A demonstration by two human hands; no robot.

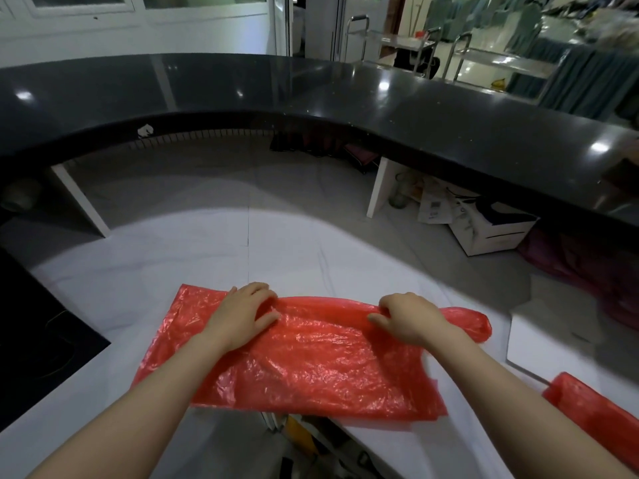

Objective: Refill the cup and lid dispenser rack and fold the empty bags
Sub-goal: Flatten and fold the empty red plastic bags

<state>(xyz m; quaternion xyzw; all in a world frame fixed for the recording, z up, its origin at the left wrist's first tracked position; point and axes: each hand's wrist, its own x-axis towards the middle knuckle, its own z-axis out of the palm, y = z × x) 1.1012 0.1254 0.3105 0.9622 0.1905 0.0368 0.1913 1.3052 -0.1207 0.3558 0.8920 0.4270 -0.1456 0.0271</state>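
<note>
A red plastic bag (pixel 311 361) lies flattened on the white work surface (pixel 207 264) in front of me, its near edge hanging past the counter's edge. My left hand (pixel 242 314) grips the bag's far edge at the left, fingers curled over the fold. My right hand (pixel 406 318) pinches the same far edge further right, with the plastic bunched under its fingers. A second red bag (pixel 594 413) lies at the lower right, partly hidden by my right forearm. No cup and lid rack is in view.
A curved black raised counter (pixel 345 98) wraps around the far side. Under it at the right sit a white box (pixel 491 233) and papers. A black panel (pixel 38 340) lies at the left. Metal carts (pixel 408 46) stand beyond the counter.
</note>
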